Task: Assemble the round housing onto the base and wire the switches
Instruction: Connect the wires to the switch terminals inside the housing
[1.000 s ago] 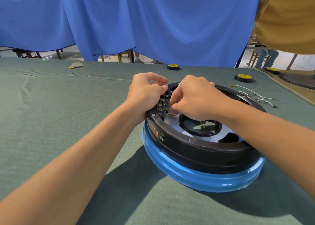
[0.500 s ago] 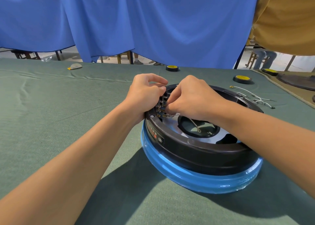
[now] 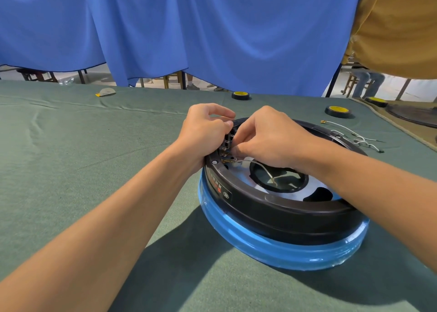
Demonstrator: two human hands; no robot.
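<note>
- The round housing [image 3: 272,213] sits on the blue base [image 3: 272,249] on the bench [image 3: 71,169], same spot as before.
- The left hand [image 3: 203,132] stays curled on the rim by the switches [image 3: 225,146].
- The right hand [image 3: 267,139] is curled too and seems to pinch a wire end.
- New: more of the white wire [image 3: 263,167] now shows, trailing into the middle hole. I think the wiring is under way.

Just one view here: a wide-angle cam on the person's head, facing forward and down across the green table [image 3: 71,169]. It's in close on the round housing [image 3: 272,207], which sits just right of centre (straight edges bend a little), and the blue curtain [image 3: 212,39] fills the top.
</note>
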